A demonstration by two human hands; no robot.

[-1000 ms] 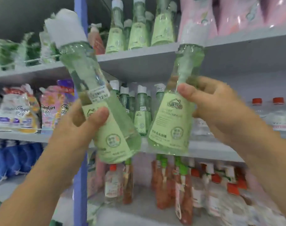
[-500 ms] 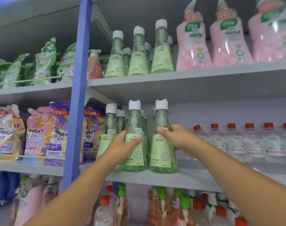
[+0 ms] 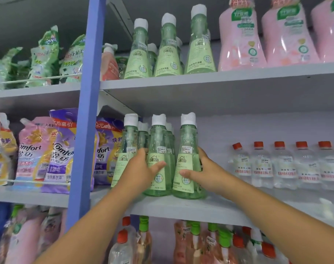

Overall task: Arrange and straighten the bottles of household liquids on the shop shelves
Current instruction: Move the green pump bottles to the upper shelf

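Both hands are on the front row of green bottles on the middle shelf [image 3: 181,208], just right of the blue post [image 3: 86,111]. The left hand [image 3: 141,170] is wrapped around the middle bottle [image 3: 158,149], thumb laid across its pale label and fingers reaching round the side nearer the post; its grip is holding that bottle. The right hand [image 3: 206,172] holds the right bottle [image 3: 187,147], the one farthest from the post, thumb on the lower label and fingers behind; its grip is likewise closed on that bottle. Both bottles stand upright on the shelf with their bases near the front edge, labels and price stickers facing out, just beside one another. A third green bottle [image 3: 128,145] stands closest to the post, untouched, with more of the same kind behind it.

The step in hand looks like the final setting of these two bottles into line: they are down on the shelf and being squared up, not carried. The next move likely calls for a small nudge so the front three sit evenly spaced and flush with the shelf edge, then letting go without tipping the tall narrow necks. The clear bottles with red caps [image 3: 280,164], farther from the post on the same shelf, already stand in a neat row.
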